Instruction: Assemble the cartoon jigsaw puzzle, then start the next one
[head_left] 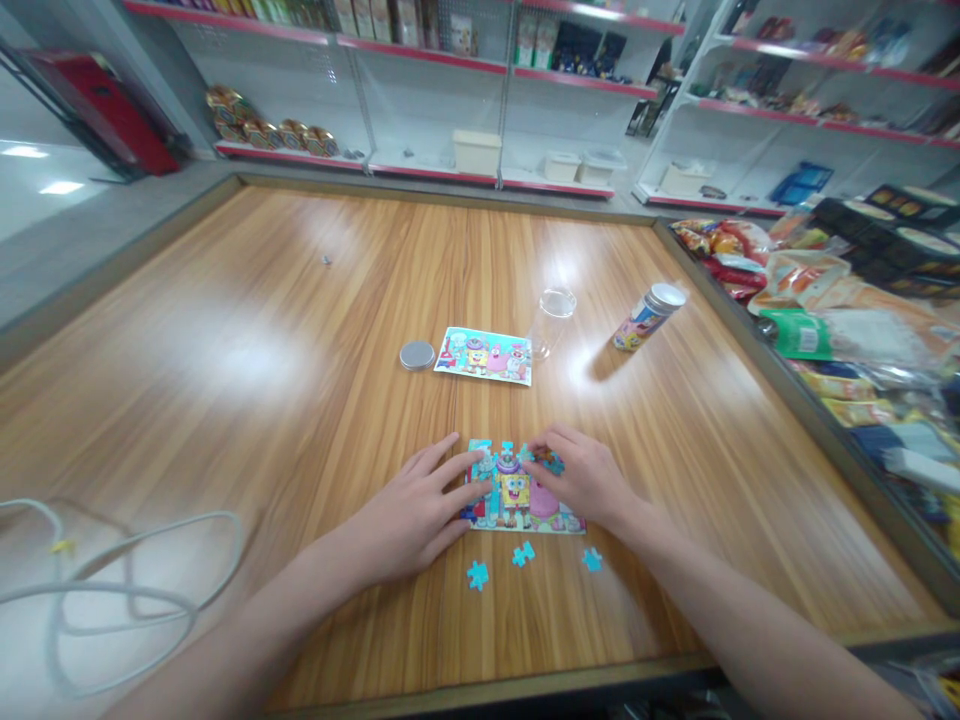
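Observation:
A partly assembled cartoon jigsaw puzzle (514,492) lies on the table in front of me, with gaps along its top edge. My left hand (427,500) rests with fingers spread over the puzzle's left side. At the upper right, my right hand (585,475) has its thumb and fingers pinched on a small blue puzzle piece (525,453) at the top edge; the hand hides part of that corner. Nearer to me lie three loose pieces: a left one (478,575), a middle one (523,554) and a right one (592,560).
Beyond the puzzle are a picture sheet (486,357), a round metal lid (417,354), a clear cylinder (553,325) and a printed canister (649,316). A pale cable (135,610) loops at left. Packaged goods (832,340) crowd the right edge; shelves (427,110) stand behind.

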